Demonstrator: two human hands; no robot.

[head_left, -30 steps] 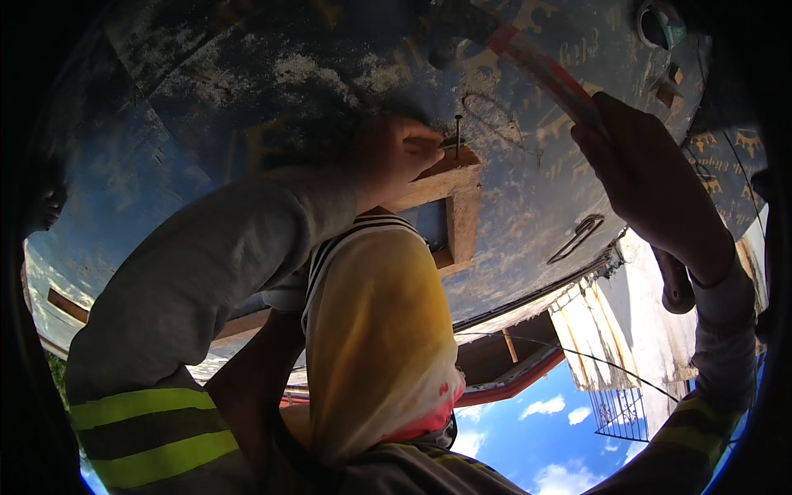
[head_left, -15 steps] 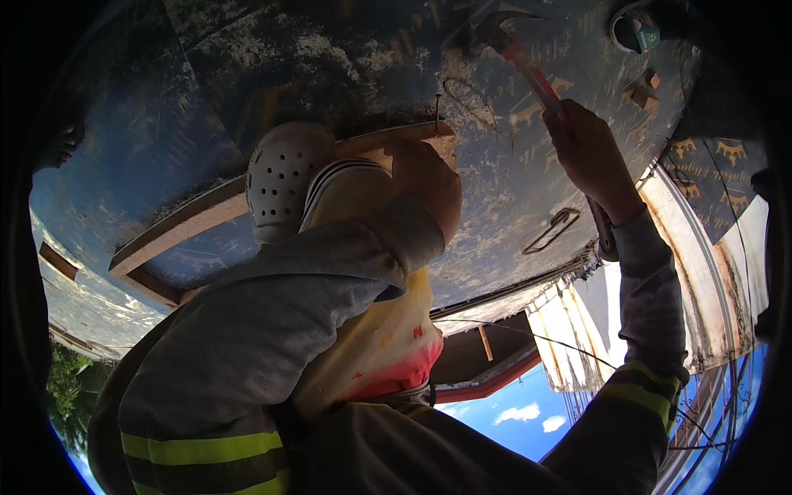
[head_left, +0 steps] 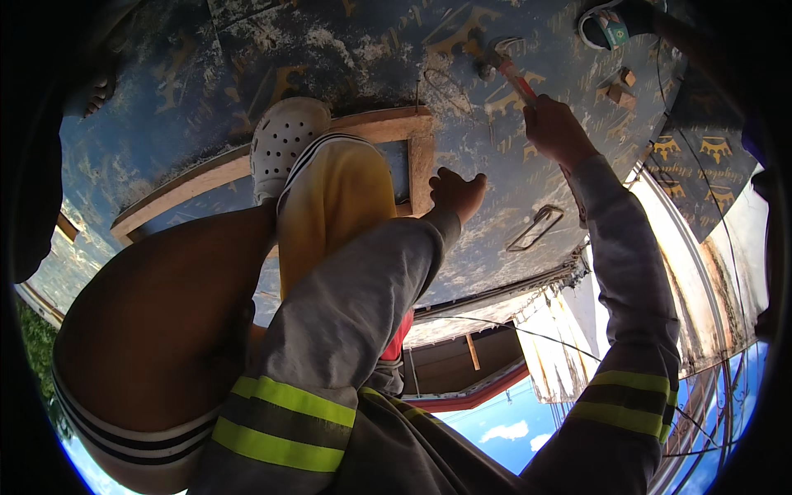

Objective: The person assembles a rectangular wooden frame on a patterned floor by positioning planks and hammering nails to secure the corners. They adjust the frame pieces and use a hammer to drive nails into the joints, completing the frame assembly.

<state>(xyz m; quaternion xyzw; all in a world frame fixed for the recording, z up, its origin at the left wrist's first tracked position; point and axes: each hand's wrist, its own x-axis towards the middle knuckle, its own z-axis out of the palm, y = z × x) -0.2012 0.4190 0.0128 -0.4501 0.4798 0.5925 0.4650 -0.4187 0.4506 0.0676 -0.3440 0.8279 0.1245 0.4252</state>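
Observation:
My right hand (head_left: 557, 132) grips the red handle of a claw hammer (head_left: 518, 82), whose metal head is over the dark board at upper right. My left hand (head_left: 459, 194) is held just right of a wooden frame (head_left: 421, 161), its fingers partly spread and nothing visible in them. A nail (head_left: 417, 92) stands up at the frame's far right corner. My foot, in a white clog with holes (head_left: 289, 136), rests at the frame's far side, below a yellow trouser leg (head_left: 338, 190).
Printed dark blue panels (head_left: 487, 157) form the work surface. A bent metal rod loop (head_left: 536, 229) lies right of the frame, and small wood blocks (head_left: 620, 92) lie farther off. Another person's sandalled foot (head_left: 610, 29) is at the far right. A thin cable (head_left: 701, 169) hangs at right.
My left hand has come off the frame's corner and moved to the right, its fingers loosening. The hammer is slightly nearer in the view, still in my right hand.

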